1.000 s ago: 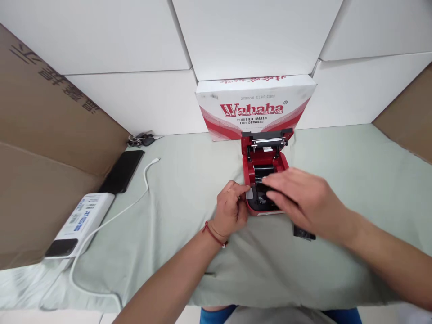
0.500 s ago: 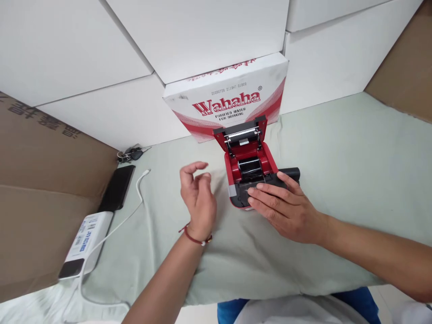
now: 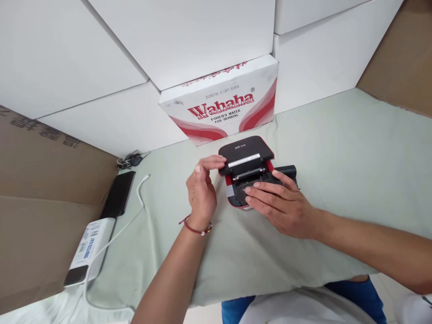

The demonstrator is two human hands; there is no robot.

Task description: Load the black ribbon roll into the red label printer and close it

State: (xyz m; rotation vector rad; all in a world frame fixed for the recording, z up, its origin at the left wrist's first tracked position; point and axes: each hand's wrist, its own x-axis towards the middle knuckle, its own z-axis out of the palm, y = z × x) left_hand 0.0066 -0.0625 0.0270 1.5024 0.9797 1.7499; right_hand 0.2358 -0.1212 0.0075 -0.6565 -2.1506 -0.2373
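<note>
A small red and black label printer (image 3: 232, 199) sits on the cloth, its black lid (image 3: 248, 150) tipped most of the way down over the red inside. A narrow gap with a roller (image 3: 249, 174) shows between lid and front part. My left hand (image 3: 203, 186), with a red string bracelet on the wrist, touches the lid's left edge with an outstretched index finger; its other fingers are partly hidden. Flat across the printer's front right lies my right hand (image 3: 286, 204), fingers extended. A black cylinder-shaped part (image 3: 286, 170) sticks out at the printer's right side.
Behind the printer stands a white and red Wahaha water carton (image 3: 222, 103), against stacked white boxes (image 3: 216, 36). Along the left are keys (image 3: 133, 159), a black phone (image 3: 118, 193), a white power bank (image 3: 91, 252) and a white cable (image 3: 140, 193). Brown cardboard (image 3: 50, 207) walls both sides.
The printer's lid has swung down from upright, covering the black roll inside. My left hand has moved up and right to touch the lid. My right hand stays on the front.
</note>
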